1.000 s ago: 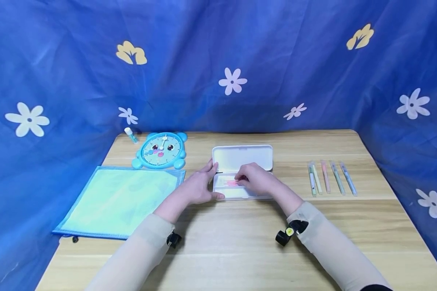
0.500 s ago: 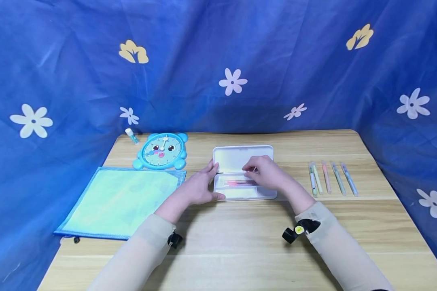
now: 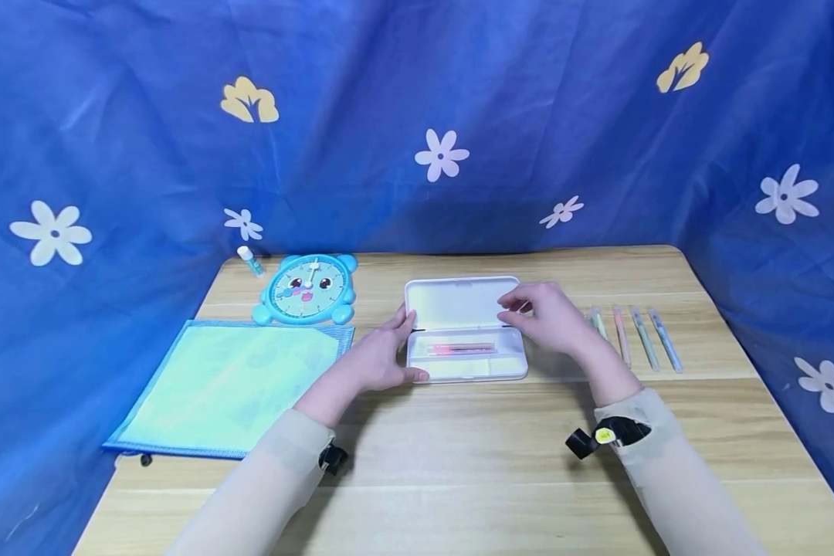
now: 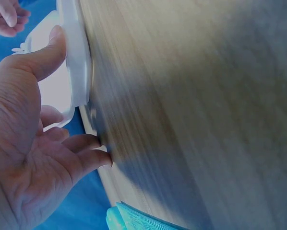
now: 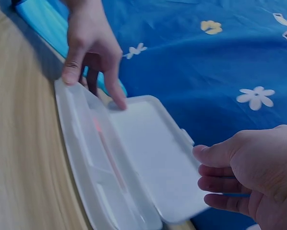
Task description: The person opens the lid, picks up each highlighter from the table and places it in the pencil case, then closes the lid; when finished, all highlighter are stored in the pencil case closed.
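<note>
A white pencil case (image 3: 452,368) lies on the table with its lid (image 3: 452,301) folded back. A slim pink pen-like item (image 3: 462,349) lies lengthwise inside. My left hand (image 3: 378,355) holds the case by its left end, the thumb on the front rim (image 4: 76,62) and the index finger stretched to the hinge side. My right hand (image 3: 545,316) hovers at the lid's right edge, fingers loosely bent with nothing between them. In the right wrist view its thumb and fingertips are right at the lid's edge.
Several pens (image 3: 645,340) lie side by side to the right, partly behind my right hand. On the left are a blue mesh zip pouch (image 3: 229,386), a blue toy clock (image 3: 308,289) and a glue stick (image 3: 252,261). A blue flowered curtain (image 3: 361,193) surrounds the wooden table (image 3: 459,479).
My right hand has come out of the case and moved right and up to the lid's edge, uncovering the pink item inside. My left hand stays at the case's left end.
</note>
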`<state>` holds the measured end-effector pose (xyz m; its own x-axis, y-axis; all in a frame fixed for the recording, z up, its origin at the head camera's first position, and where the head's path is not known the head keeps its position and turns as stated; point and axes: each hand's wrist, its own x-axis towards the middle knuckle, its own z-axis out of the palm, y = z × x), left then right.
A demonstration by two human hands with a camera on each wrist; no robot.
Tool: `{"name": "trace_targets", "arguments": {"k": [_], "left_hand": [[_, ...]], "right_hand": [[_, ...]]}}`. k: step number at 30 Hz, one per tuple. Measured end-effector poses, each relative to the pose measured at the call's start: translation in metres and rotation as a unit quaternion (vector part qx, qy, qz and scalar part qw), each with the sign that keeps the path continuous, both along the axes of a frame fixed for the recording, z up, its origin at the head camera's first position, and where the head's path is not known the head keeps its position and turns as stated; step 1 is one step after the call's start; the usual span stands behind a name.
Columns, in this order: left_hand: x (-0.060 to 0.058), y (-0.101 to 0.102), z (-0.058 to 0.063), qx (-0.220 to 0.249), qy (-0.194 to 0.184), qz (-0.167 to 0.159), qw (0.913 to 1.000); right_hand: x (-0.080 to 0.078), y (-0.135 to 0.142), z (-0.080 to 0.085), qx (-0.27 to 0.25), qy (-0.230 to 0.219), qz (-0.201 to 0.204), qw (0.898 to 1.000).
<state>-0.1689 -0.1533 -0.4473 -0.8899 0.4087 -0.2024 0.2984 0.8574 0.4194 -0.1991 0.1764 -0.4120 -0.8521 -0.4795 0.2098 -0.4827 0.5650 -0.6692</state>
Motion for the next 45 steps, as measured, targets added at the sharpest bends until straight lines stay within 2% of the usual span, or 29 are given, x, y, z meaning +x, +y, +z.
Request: {"name": "trace_targets", "arguments": {"k": [6,24,39,45], "left_hand": [[0.0,0.001,0.0,-0.002,0.001,0.001,1.0],[-0.001,0.0,0.002,-0.004,-0.003,0.004,1.0],[-0.001,0.002,0.002,0.0,-0.006,0.002,1.0],[-0.001,0.002,0.002,0.004,-0.006,0.005,1.0]], "right_hand": [[0.002,0.023,0.002,-0.015,0.006,-0.03,0.999],[0.008,0.081,-0.001,-0.007,-0.003,-0.123,0.992],[0.023,0.119,-0.02,0.02,-0.022,-0.2,0.979],[0.029,0.122,-0.033,0.021,-0.039,-0.208,0.977]]}}
